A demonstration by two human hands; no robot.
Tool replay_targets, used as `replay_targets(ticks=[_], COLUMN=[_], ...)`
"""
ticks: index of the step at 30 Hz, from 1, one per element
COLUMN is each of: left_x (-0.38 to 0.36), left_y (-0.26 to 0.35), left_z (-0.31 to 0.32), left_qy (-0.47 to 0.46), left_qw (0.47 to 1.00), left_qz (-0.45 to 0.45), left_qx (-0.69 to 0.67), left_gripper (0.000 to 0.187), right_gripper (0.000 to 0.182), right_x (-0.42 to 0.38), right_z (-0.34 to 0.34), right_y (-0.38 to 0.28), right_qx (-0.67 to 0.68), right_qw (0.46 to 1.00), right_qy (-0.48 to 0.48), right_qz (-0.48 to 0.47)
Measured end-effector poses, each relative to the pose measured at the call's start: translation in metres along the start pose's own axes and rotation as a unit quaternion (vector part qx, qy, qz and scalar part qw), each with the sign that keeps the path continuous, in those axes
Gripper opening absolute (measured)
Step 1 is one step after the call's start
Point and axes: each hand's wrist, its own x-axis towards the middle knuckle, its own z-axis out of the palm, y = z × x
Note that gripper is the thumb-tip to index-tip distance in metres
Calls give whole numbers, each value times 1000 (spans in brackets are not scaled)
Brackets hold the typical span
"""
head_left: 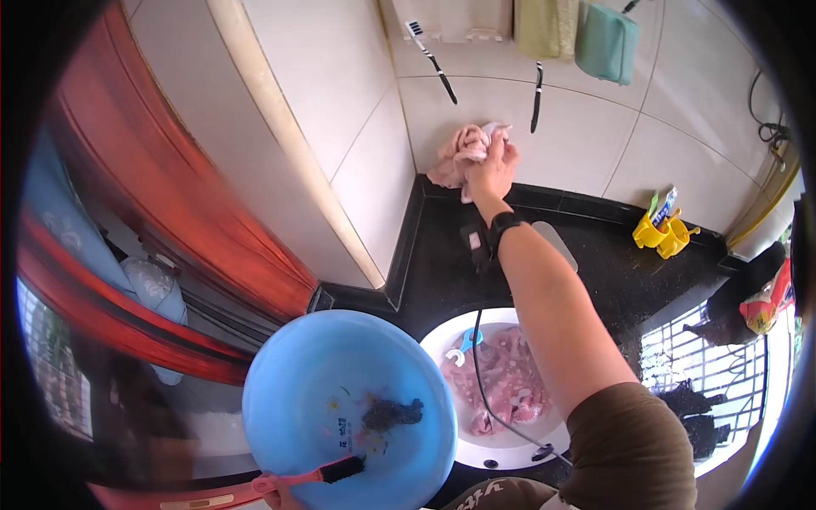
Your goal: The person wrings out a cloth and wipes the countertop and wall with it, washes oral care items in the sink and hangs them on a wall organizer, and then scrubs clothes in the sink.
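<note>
My right hand (493, 170), with a dark band on its wrist, is closed on a bunched pink cloth (461, 153) against the tiled wall at the back of the counter. At the bottom left, my left hand (279, 495) is partly visible at the rim of a large blue basin (340, 327). Its fingers are closed about the pink handle of a scrubbing brush (343, 469), whose dark bristles lie over the basin. Whether this hand also grips the rim is hard to see. Inside the basin is a dark patch (391, 414).
A white sink (438, 336) holds pink cloth (510, 382) in water, with a cable across it. Yellow cups (663, 236) stand on the black counter (612, 289). Toothbrushes (433, 64) and cloths (608, 42) hang on the wall. A red curtain (183, 195) hangs left.
</note>
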Motion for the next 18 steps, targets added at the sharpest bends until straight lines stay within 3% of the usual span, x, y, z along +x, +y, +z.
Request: replay_targets(ticks=[1, 3, 5, 6, 7, 8, 10, 11, 12, 14, 15, 17, 18], left_x=[-2, -6, -3, -3, -4, -5, -7, -2, -2, -1, 0, 5, 7], left_y=[3, 14, 12, 14, 19, 26, 27, 19, 14, 9, 8, 3, 0], left_z=[2, 13, 15, 12, 13, 19, 17, 11, 7, 9, 9, 7, 6], left_qy=[2, 18, 20, 23, 18, 10, -5, -8, -13, -19, -20, -43, -56], left_qw=[1000, 997, 998, 999, 999, 999, 999, 999, 998, 999, 999, 998, 996], left_qz=[-4, -38, -34, -28, -33, -35, -43, -12, 17, 21, 26, 46, 66], left_qx=[-3, -60, -39, -13, -10, 0, 15, 34, 57, 34, 9, -2, -19], left_gripper=[21, 18, 18, 18, 18, 18, 18, 18, 19, 17, 16, 15, 14], right_gripper=[66, 48, 38, 38, 39, 39, 45, 45, 62, 63, 64, 73, 81], right_x=[-11, -31, -55, -56, -53, -49, -63, -78, -85, -114, -121, -126, -131], right_z=[6, 43, 59, 51, 17, -3, -7, 11, -38, -50, -79, -116, -143], right_y=[7, 44, 39, 37, 11, -2, -7, 7, -52, -58, -70, -68, -61], right_qx=[42, -121, -121, -126, -111, -96, -172, -167, -244, -266, -259, -88, -57], right_qw=[998, 962, 949, 948, 930, 902, 860, 860, 777, 803, 814, 825, 778], right_qy=[-12, -245, -269, -270, -348, -418, -479, -465, -575, -515, -460, -533, -620], right_qz=[35, -16, -111, -107, -32, 42, -42, -125, -71, -136, -242, -167, -82])
